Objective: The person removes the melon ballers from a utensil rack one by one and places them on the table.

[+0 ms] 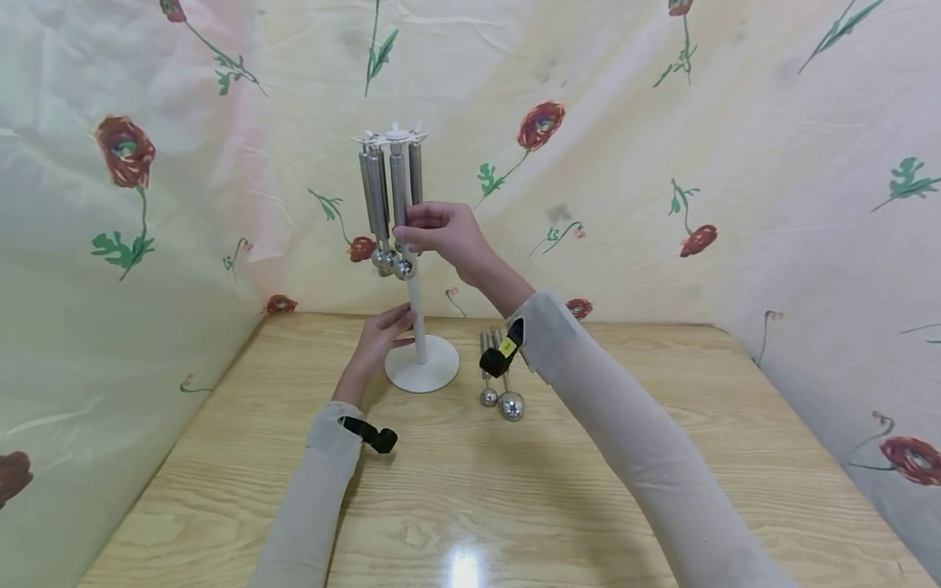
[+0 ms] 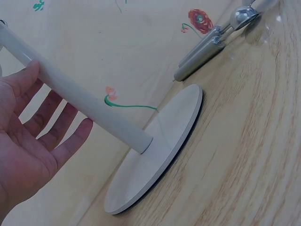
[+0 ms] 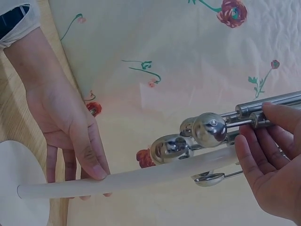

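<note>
A white stand (image 1: pixel 415 310) rises from a round base, with several steel scoops (image 1: pixel 378 196) hanging by their handles from its hooked top. My left hand (image 1: pixel 382 331) is low on its pole, thumb on one side and fingers on the other, as the right wrist view shows. Up among the hanging handles, my right hand (image 1: pixel 441 233) pinches the lower handle of one scoop (image 3: pixel 211 129) between thumb and fingers. The round bowls (image 3: pixel 171 148) cluster beside the pole, some partly hidden behind others.
Two more scoops lie on the wooden table (image 1: pixel 456 482) right of the base, a smaller one (image 1: pixel 488 397) and a larger one (image 1: pixel 511 406). Flowered cloth (image 1: pixel 625 163) hangs close behind the stand and along both sides.
</note>
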The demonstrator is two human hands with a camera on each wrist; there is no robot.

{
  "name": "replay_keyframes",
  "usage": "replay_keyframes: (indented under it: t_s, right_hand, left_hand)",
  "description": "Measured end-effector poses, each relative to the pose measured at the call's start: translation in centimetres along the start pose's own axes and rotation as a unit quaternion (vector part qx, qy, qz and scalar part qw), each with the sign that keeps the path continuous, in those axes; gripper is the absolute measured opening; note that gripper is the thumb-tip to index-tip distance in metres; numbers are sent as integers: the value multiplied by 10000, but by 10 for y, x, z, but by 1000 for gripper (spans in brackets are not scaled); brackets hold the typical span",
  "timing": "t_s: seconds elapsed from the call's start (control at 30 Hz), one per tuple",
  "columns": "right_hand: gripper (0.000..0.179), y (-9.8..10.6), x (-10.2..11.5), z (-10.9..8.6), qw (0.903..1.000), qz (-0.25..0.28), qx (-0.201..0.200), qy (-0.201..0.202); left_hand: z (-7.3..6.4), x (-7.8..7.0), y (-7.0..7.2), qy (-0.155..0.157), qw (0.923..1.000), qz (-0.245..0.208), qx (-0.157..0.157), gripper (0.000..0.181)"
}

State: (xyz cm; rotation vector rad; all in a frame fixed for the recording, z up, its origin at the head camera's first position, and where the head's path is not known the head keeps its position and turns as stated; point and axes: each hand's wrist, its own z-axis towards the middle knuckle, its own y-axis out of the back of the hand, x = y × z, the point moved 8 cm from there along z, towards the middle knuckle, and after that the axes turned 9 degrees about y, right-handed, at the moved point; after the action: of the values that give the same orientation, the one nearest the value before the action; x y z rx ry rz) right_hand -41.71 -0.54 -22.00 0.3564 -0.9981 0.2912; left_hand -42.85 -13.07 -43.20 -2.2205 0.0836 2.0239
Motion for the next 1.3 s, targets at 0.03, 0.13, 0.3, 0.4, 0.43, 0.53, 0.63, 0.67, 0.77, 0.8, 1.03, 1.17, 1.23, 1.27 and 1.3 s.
replay_keyframes:
  t_s: [0.03,0.13,0.3,0.4,0.43,0.53,0.63,0.67,0.77,0.8,1.03,1.17,1.23,1.27,1.3]
  right_hand:
    - [26,0,0,0,10000,-2,-2,6]
    - [26,0,2,-1,10000,-17,-16,13]
    - [27,1,7,-2,10000,15,-22,35]
    - [27,1,10,-2,9999,91,-28,40]
    - [27,2,11,-2,9999,128,-37,27]
    - [28,2,13,-2,9998,179,-31,20]
    - [28,3,15,-2,9998,200,1,13]
    - [29,3,15,-2,9998,195,18,23]
    - [29,3,16,-3,9998,182,46,35]
    - [28,4,16,-4,9998,172,57,42]
    - [29,13,14,-14,9998,143,32,130]
    - [32,23,5,-24,9999,114,-32,-17]
    - [31,29,-2,-30,9999,60,-45,-109]
    - [30,31,-6,-33,9999,42,-46,-152]
    - [29,34,-10,-36,9998,12,-26,-183]
  left_hand:
    - [0,0,0,-5,10000,9,-8,51]
    - [2,1,1,-25,10000,45,-33,51]
    - [4,2,1,-79,9999,35,-51,50]
    - [3,2,1,-98,9999,31,-72,50]
    - [3,2,1,-100,9999,36,-79,50]
    - [1,1,1,-90,9999,44,-94,50]
    - [1,2,1,-68,9999,47,-100,50]
    - [1,2,1,-66,9999,35,-101,50]
    - [1,1,1,-75,9999,40,-112,50]
    - [1,1,1,-77,9999,31,-119,50]
    - [1,0,0,-51,9999,10,-154,49]
    - [1,-1,-1,-8,9999,1,-164,48]
    - [1,-1,-1,10,9998,-30,-176,48]
    - [0,-2,-1,12,9998,-31,-179,47]
    - [0,-2,-1,13,9998,-31,-178,47]
